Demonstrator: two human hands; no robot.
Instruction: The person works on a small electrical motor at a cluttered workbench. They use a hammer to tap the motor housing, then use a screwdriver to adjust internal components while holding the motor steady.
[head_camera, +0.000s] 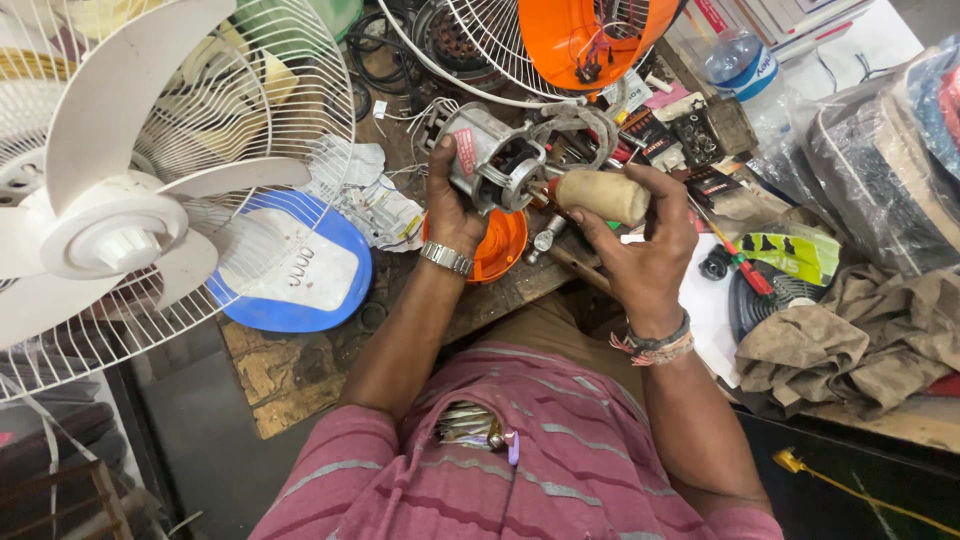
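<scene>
The fan motor (493, 160), a grey metal housing with its copper-wound core showing, was held up over the cluttered tabletop (290, 375), in front of the person's chest. The left hand (450, 205) cupped it from below and behind, fingers closed around the housing, a metal watch at the wrist. The right hand (640, 235) gripped the thick wooden handle of a screwdriver (600, 195), fingers wrapped shut around it, and the tool's front end met the motor's face; the tip itself was hidden against the metal.

By the look of it, the tool was working on a fastener at the motor's front. To do that well, the left hand would need to hold the housing steady against the push, the shaft kept straight in line with the screw so it would not slip toward the windings or the loose white wires (425, 120) behind.

Just below the motor sat an orange cup-shaped cover (500, 250) on the tabletop, with a small metal part beside it. To the left lay a blue-and-white fan base (300, 270) and a crumpled plastic bag, and beyond them 1 white fan (120, 210) with blades and wire guard. Above hung another guard with an orange housing (575, 35). A brown rag (850, 340) lay at the right.
</scene>
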